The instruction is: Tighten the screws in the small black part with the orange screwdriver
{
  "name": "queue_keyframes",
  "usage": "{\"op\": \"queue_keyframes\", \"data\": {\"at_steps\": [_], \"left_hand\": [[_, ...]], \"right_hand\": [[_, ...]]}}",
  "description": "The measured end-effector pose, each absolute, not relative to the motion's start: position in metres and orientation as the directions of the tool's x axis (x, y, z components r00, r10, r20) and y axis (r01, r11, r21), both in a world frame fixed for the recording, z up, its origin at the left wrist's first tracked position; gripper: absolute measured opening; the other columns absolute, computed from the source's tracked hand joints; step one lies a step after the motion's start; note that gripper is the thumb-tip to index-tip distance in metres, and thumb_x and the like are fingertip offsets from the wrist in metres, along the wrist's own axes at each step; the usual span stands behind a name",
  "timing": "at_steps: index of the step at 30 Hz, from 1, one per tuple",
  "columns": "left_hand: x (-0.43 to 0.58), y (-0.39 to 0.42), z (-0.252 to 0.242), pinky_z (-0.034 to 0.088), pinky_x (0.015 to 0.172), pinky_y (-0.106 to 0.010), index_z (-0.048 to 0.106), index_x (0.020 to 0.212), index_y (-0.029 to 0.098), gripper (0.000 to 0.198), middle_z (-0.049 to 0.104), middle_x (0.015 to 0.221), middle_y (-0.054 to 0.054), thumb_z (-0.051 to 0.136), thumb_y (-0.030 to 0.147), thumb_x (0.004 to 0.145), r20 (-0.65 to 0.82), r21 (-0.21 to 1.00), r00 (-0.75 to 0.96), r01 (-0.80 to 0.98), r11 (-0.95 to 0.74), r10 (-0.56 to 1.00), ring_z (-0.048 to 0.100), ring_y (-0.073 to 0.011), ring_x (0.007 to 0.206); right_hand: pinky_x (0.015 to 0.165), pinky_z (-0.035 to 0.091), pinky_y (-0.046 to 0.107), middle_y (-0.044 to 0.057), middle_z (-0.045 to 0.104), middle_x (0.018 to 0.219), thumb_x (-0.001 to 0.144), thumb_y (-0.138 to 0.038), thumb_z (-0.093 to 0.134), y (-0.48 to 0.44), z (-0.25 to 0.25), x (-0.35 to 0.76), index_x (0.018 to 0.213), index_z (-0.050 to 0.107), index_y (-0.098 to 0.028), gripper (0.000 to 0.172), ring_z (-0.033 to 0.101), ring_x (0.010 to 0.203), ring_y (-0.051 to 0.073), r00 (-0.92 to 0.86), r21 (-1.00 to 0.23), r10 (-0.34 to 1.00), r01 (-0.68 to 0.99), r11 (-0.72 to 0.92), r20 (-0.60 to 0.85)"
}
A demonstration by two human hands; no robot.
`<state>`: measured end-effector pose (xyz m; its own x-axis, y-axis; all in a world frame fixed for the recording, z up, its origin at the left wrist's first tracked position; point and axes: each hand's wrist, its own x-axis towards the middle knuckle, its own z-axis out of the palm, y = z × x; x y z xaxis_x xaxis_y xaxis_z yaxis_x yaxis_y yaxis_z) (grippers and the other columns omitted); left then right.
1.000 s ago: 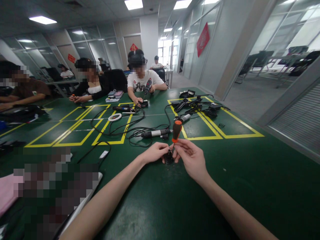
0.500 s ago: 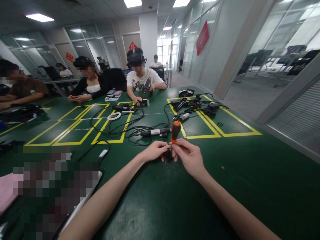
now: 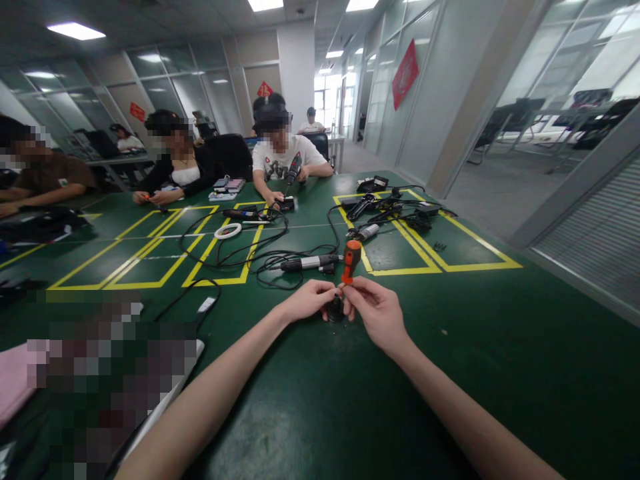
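Observation:
A small black part (image 3: pixel 335 310) stands on the green table (image 3: pixel 500 373) between my two hands. My left hand (image 3: pixel 307 301) is closed around its left side and holds it down. My right hand (image 3: pixel 379 313) pinches the lower end of an orange-handled screwdriver (image 3: pixel 351 260), which stands nearly upright with its tip down on the black part. The tip itself is hidden by my fingers.
Beyond my hands lie black cables (image 3: pixel 250 253), a silver-and-black power tool (image 3: pixel 310 264), a white ring (image 3: pixel 228 231) and more tools (image 3: pixel 380 208) inside yellow tape outlines. Other people sit along the far and left edges. A blurred patch covers the near left.
My hands, the black part and the screwdriver have shifted only slightly in the picture as my head moved. The grip looks the same.

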<state>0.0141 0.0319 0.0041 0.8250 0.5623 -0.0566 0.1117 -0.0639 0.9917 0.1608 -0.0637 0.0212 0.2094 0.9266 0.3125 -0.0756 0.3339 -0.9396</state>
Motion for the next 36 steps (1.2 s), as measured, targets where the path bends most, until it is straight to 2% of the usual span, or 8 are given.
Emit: {"op": "queue_keyframes", "data": {"at_steps": [3, 7, 10, 19, 25, 36], "left_hand": [[0.0141, 0.0327, 0.0025, 0.051, 0.051, -0.019, 0.063, 0.08, 0.011, 0.067, 0.067, 0.072, -0.005, 0.063, 0.078, 0.082, -0.051, 0.992, 0.828, 0.107, -0.067, 0.558, 0.062, -0.0097, 0.056], [0.0146, 0.0353, -0.0023, 0.051, 0.051, -0.02, 0.063, 0.08, 0.011, 0.065, 0.067, 0.074, -0.005, 0.065, 0.076, 0.082, -0.058, 0.993, 0.816, 0.107, -0.052, 0.576, 0.063, -0.0105, 0.058], [0.0144, 0.036, -0.0033, 0.052, 0.051, -0.02, 0.064, 0.081, 0.011, 0.066, 0.067, 0.076, -0.006, 0.065, 0.077, 0.081, -0.064, 0.992, 0.813, 0.114, -0.05, 0.578, 0.063, -0.0105, 0.059], [0.0142, 0.0344, -0.0007, 0.051, 0.05, -0.019, 0.062, 0.077, 0.011, 0.068, 0.067, 0.073, -0.006, 0.062, 0.079, 0.081, -0.054, 0.992, 0.826, 0.107, -0.061, 0.561, 0.061, -0.0098, 0.057], [0.0143, 0.0352, -0.0026, 0.051, 0.051, -0.02, 0.062, 0.079, 0.011, 0.067, 0.067, 0.074, -0.005, 0.065, 0.078, 0.08, -0.059, 0.993, 0.816, 0.105, -0.047, 0.575, 0.062, -0.0105, 0.058], [0.0147, 0.0328, 0.0027, 0.05, 0.051, -0.019, 0.062, 0.076, 0.011, 0.069, 0.068, 0.074, -0.006, 0.064, 0.08, 0.079, -0.066, 0.992, 0.823, 0.113, -0.049, 0.564, 0.061, -0.0098, 0.058]], "right_hand": [[0.044, 0.054, 0.025, -0.001, 0.065, 0.057, 0.081, -0.055, 0.079, -0.0634, 0.0193, 0.1595, 0.085, 0.073, -0.017, 0.038, 0.06, 0.046, 0.013, 0.2, -0.933, 0.924, -0.094, 0.348, 0.325], [0.043, 0.054, 0.023, 0.0, 0.071, 0.067, 0.071, -0.046, 0.089, -0.0619, 0.0174, 0.1565, 0.087, 0.07, -0.019, 0.036, 0.062, 0.048, 0.012, 0.295, -0.925, 0.904, -0.124, 0.359, 0.311], [0.045, 0.054, 0.022, -0.001, 0.067, 0.061, 0.072, -0.044, 0.089, -0.0611, 0.0178, 0.1559, 0.08, 0.068, -0.019, 0.034, 0.061, 0.048, 0.011, 0.317, -0.92, 0.891, -0.112, 0.375, 0.325], [0.043, 0.054, 0.024, -0.003, 0.062, 0.052, 0.082, -0.052, 0.078, -0.0628, 0.0198, 0.1567, 0.084, 0.073, -0.018, 0.035, 0.058, 0.045, 0.012, 0.248, -0.915, 0.899, -0.096, 0.393, 0.36], [0.043, 0.055, 0.023, 0.0, 0.072, 0.067, 0.074, -0.046, 0.087, -0.0621, 0.0181, 0.1557, 0.088, 0.068, -0.019, 0.036, 0.062, 0.047, 0.012, 0.302, -0.919, 0.894, -0.114, 0.378, 0.33], [0.044, 0.052, 0.024, -0.003, 0.061, 0.055, 0.084, -0.05, 0.077, -0.0621, 0.0191, 0.1597, 0.086, 0.071, -0.019, 0.032, 0.057, 0.046, 0.011, 0.22, -0.917, 0.91, -0.111, 0.382, 0.352]]}}
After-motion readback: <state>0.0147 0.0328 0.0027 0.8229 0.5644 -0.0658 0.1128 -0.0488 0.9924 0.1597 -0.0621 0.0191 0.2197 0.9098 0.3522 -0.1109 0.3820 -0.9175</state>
